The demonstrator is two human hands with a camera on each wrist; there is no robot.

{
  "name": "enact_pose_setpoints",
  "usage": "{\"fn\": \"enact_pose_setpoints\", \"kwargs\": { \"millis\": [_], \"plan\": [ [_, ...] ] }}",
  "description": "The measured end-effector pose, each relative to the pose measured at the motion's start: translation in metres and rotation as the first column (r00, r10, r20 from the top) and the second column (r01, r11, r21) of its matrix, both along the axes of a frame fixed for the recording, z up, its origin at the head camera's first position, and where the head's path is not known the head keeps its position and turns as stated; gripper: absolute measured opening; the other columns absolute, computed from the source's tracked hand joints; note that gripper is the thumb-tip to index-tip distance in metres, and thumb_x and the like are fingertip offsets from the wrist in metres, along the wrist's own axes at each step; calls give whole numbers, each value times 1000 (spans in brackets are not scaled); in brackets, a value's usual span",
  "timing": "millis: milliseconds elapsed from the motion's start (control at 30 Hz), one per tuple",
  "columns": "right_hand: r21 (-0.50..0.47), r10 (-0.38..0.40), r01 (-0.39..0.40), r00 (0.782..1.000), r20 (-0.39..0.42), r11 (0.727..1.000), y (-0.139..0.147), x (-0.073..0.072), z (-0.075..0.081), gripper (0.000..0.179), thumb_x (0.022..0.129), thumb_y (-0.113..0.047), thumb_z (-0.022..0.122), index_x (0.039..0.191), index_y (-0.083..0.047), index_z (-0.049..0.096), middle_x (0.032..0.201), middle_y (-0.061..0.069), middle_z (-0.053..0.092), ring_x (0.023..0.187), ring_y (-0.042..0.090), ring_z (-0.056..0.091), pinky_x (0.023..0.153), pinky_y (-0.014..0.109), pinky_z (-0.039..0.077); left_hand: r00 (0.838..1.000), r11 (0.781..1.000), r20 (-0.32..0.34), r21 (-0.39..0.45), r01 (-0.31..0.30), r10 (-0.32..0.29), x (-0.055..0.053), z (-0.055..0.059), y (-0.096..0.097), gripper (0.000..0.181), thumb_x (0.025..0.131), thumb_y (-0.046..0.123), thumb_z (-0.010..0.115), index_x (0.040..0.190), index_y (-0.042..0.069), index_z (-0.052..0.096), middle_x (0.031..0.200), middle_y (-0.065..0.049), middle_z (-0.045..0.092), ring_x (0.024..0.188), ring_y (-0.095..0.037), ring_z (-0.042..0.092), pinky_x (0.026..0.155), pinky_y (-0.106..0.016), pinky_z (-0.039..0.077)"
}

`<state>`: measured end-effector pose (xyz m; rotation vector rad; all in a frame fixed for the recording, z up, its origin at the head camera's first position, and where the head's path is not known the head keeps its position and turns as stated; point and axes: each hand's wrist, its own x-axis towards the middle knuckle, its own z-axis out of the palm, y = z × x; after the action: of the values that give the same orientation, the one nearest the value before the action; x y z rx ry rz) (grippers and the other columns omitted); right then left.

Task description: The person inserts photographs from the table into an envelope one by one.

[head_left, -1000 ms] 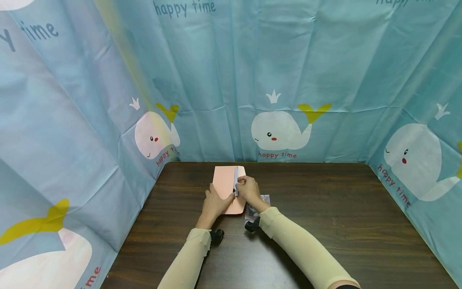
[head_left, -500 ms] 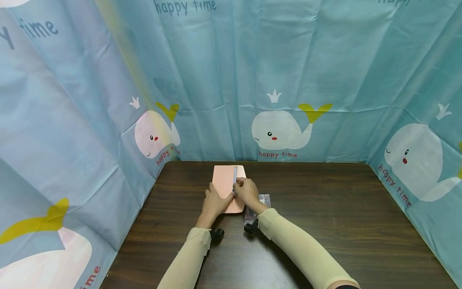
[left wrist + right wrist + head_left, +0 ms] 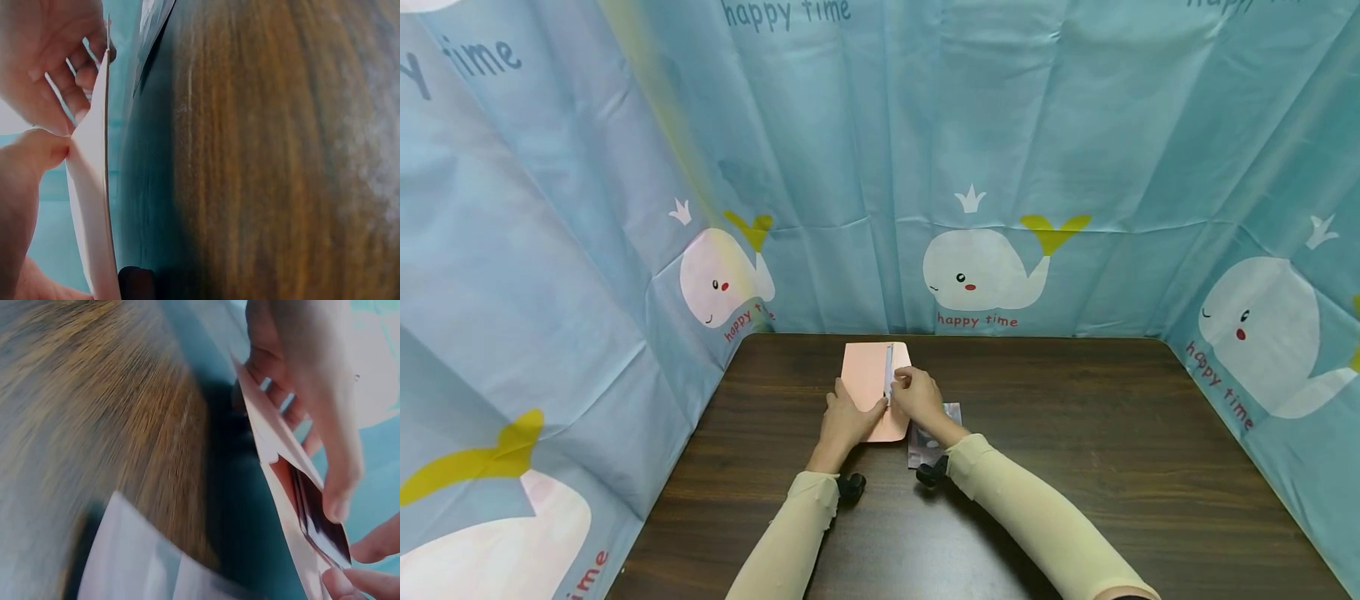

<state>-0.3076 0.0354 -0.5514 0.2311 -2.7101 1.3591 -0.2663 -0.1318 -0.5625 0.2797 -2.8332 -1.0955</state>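
Note:
A pink envelope lies at the far edge of the table, its lighter flap folded out to the right. Along its mouth shows a narrow blue-grey strip of a thin glossy sheet; in the right wrist view the sheet looks dark and sits partly inside the opening. My left hand grips the envelope from the left, its thumb over the sheet at the mouth. My right hand pinches the sheet's near corner between fingertips. The rest of the sheet is hidden inside.
Under my right wrist lies a shiny, greyish, flat packet on the dark wooden table. Blue whale-print curtains enclose the far side and both flanks. Black wrist mounts hang by both sleeves.
My right hand slid left over the strip, then drew back slightly right, uncovering more of it. My left hand and the envelope stay nearly in place.

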Motion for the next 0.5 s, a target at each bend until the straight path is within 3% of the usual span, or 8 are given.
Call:
{"fn": "enact_pose_setpoints", "kwargs": {
  "millis": [233, 500],
  "plan": [
    [-44, -4, 6, 998, 59, 999, 24, 7, 1, 20, 102, -18, 69, 117, -9, 79, 97, 4, 74, 80, 19, 67, 69, 36, 52, 1000, 1000, 30, 4, 0, 0, -1, -1, 0, 119, 89, 61, 77, 167, -7, 18, 150, -41, 41, 125, -59, 59, 102, -64, 51],
    [-41, 46, -44, 997, 56, 998, 53, 17, 3, 17, 101, -16, 74, 112, -4, 77, 95, 7, 73, 82, 21, 67, 69, 37, 53, 999, 1000, 41, 22, 2, -3, -2, 0, 1, 121, 89, 61, 78, 168, -6, 16, 154, -41, 38, 129, -60, 56, 105, -66, 50]
  ]
}}
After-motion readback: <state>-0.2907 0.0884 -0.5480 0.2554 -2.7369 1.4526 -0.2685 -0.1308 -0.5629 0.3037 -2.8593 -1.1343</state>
